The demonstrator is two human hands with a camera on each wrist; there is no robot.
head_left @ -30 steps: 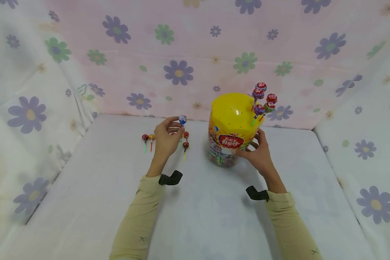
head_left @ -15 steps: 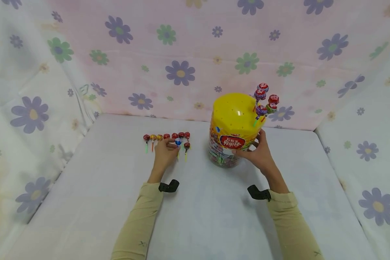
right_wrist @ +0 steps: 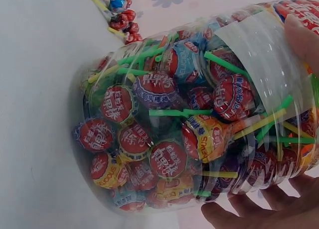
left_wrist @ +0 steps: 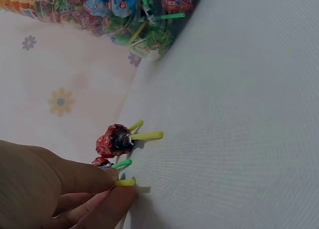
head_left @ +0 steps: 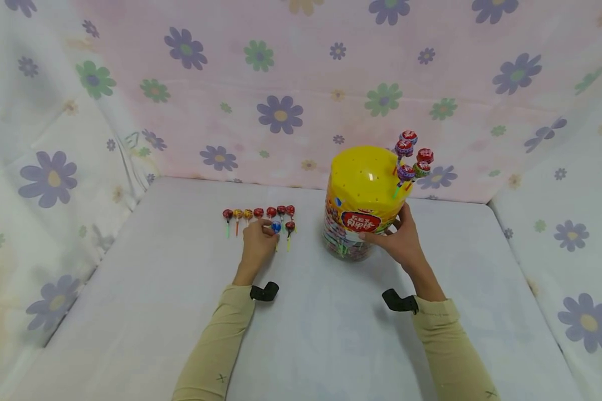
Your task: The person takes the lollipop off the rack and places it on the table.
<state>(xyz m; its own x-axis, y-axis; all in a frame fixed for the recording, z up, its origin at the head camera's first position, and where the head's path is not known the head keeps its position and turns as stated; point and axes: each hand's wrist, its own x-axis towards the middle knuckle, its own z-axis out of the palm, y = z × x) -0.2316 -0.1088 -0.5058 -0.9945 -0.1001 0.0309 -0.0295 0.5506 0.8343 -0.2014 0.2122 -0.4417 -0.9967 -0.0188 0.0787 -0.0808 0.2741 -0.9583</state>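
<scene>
My left hand [head_left: 257,245] pinches a blue-wrapped lollipop [head_left: 276,226] low over the white table, in front of a row of lollipops [head_left: 258,213]. In the left wrist view its yellow stick [left_wrist: 125,182] pokes out past my fingertips; its head is hidden behind them. Just to its right lies a red lollipop [head_left: 289,226] with a yellow stick. My right hand [head_left: 401,240] grips the side of a big clear jar [right_wrist: 149,149] packed with lollipops, thumb in front and fingers behind. Several lollipops [head_left: 406,171] stand upright in holes at the right of its yellow lid [head_left: 358,172].
The white-covered table [head_left: 311,334] has a flowered cloth wall [head_left: 311,72] behind it and more cloth on both sides. A black wrist mount [head_left: 264,291] sits on the left cuff and another mount [head_left: 400,301] on the right.
My left hand has come down toward me with the blue lollipop, from raised in front of the row to close over the table. The right hand and jar stay in place.
</scene>
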